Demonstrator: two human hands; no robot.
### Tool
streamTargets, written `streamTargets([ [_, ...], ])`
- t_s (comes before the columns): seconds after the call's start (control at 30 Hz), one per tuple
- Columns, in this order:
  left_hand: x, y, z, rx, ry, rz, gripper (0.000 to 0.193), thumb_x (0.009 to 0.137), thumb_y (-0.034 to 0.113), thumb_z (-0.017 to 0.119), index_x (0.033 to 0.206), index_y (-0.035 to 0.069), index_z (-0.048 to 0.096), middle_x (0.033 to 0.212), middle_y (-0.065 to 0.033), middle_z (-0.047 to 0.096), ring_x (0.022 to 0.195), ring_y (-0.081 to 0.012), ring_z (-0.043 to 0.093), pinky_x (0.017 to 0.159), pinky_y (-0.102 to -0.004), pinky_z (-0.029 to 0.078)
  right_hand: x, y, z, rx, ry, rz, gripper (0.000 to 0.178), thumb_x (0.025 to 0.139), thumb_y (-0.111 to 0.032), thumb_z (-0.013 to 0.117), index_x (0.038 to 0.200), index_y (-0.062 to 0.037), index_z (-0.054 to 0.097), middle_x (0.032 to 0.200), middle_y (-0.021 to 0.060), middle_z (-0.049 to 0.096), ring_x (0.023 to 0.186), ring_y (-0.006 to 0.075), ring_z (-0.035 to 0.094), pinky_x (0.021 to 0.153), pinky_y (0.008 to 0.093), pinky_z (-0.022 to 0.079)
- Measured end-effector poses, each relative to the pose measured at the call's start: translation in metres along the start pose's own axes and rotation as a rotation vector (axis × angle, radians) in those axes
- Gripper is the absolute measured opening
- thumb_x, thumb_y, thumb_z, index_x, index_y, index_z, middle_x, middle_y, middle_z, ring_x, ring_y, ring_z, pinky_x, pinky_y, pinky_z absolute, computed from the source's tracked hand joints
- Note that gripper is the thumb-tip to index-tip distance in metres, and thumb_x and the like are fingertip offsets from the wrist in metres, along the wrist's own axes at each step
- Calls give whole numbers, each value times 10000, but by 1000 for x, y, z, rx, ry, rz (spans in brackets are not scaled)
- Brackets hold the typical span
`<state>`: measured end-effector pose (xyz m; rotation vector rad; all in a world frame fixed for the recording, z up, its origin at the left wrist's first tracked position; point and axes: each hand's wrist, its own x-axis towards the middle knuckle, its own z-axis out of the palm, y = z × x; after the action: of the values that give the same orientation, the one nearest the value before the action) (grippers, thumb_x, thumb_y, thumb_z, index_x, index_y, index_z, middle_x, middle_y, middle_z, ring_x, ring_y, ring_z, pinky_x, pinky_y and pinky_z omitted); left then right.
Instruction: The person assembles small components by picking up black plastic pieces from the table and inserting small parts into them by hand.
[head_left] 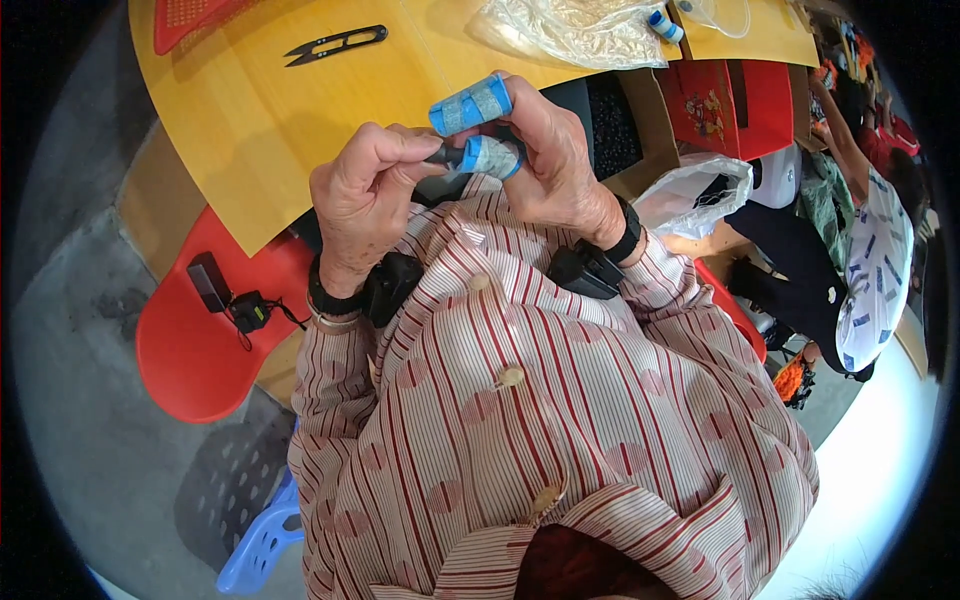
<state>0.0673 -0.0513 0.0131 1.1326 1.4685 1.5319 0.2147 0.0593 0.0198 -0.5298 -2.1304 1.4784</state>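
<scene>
My left hand (365,195) is closed, thumb and fingers pinching a small black piece (446,156) whose exact kind I cannot make out. My right hand (556,155) is closed on the other side of the same piece, in front of my chest near the table edge. Blue and grey wrapping covers the right index finger (470,105) and the right thumb (490,157). Beyond my hands, black thread snips (336,45) lie on the yellow table (290,120), touched by neither hand.
A clear plastic bag (580,30) and a blue-and-white roll (665,27) lie at the far right. Below them stand a cardboard box (645,130) of black pieces and a red box (705,110). A red stool (200,350) holds black adapters. Another person (875,270) is at right.
</scene>
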Motion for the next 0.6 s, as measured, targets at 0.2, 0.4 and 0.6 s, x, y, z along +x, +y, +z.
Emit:
streamTargets([
  [0.2,-2,0,-1,6,-3,9,73,804,-91,582,848,-36,562,793,-113,646,714,-145,651,647,-238,529,3,-1,2,-5,19,-42,311,563,103,529,852,-9,497,740,121,453,664,310,518,586,336,438],
  [0.4,-2,0,0,11,-13,-101,54,810,-69,587,840,-34,558,770,-98,649,688,-137,651,630,-235,523,5,1,-1,30,-10,-37,342,559,96,544,883,-12,522,766,116,494,711,305,551,628,316,465],
  [0.6,1,-2,0,1,-45,-139,71,810,-65,588,872,-31,584,738,-82,650,679,-123,648,615,-223,513,1,6,4,369,-39,260,382,582,158,499,925,-8,529,849,56,560,839,120,574,758,261,473],
])
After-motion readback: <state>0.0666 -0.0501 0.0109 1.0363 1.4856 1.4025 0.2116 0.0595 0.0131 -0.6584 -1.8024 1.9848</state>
